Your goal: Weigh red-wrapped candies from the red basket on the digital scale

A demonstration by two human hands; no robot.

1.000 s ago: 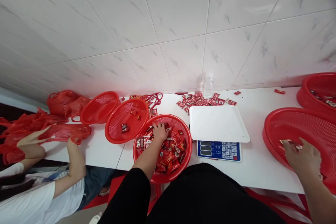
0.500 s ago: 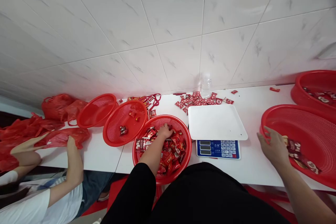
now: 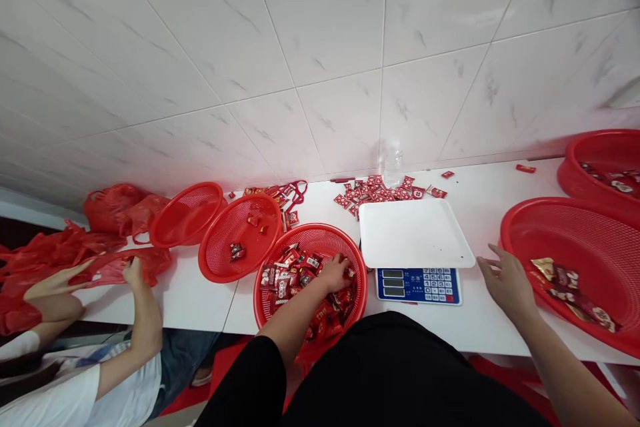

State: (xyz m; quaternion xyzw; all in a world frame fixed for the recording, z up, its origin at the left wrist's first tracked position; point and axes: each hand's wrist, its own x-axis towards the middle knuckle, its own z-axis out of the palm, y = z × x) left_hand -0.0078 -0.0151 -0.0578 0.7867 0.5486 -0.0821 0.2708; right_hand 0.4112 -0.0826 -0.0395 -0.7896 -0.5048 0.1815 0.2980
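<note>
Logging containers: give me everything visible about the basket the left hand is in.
The basket is red, round and plastic-looking, with a perforated wall and solid rim. It sits roughly upright, left of the scale, its near rim past the table's front edge in this view. Wrapped packets, mostly red, hide its base. The left hand is inside, among the packets. Its left rim overlaps the neighbouring basket in view; contact is unclear.

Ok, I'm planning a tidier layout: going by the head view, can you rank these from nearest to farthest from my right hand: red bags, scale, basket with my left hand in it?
1. Scale: just left of your right hand.
2. Basket with your left hand in it: left of the scale.
3. Red bags: far left.
</note>
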